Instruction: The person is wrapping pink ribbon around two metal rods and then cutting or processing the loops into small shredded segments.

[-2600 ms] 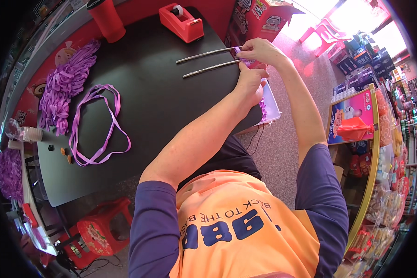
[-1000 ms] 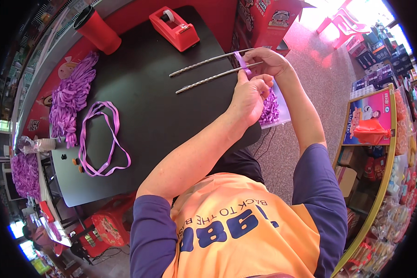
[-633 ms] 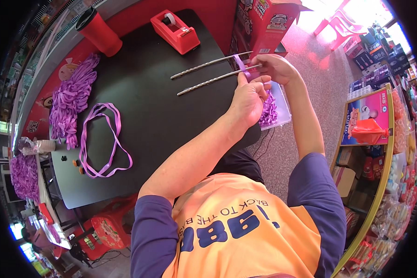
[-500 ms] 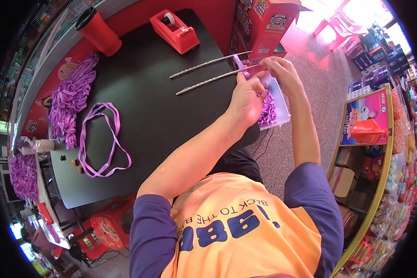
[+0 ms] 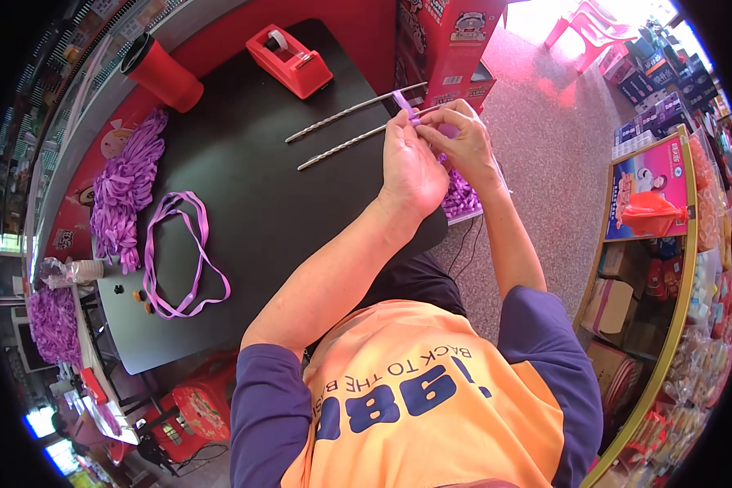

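Two twisted metal rods, an upper rod [image 5: 342, 112] and a lower rod [image 5: 342, 147], jut side by side over the black table's far right edge. A flat purple ribbon [image 5: 401, 100] spans them near their right ends. My left hand [image 5: 416, 171] is closed on the ribbon beside the lower rod, thumb up; its other fingers are partly hidden. From the right, my right hand [image 5: 462, 146] pinches the ribbon close to the left thumb. Below my hands, a pale plastic tray [image 5: 466, 218] holds many small purple ribbon pieces [image 5: 460, 195], partly covered by my wrists.
On the black table [image 5: 260, 203] lie a loose purple ribbon loop [image 5: 199, 276] and a purple ribbon bundle [image 5: 128, 187]. A red tape dispenser [image 5: 291, 61] and a red tumbler [image 5: 167, 77] stand at the back. A red carton [image 5: 455, 49] rises beyond the rods.
My right hand has come down and left, from above the rod ends to the ribbon beside my left thumb. My left hand has turned slightly, its thumb against the ribbon.
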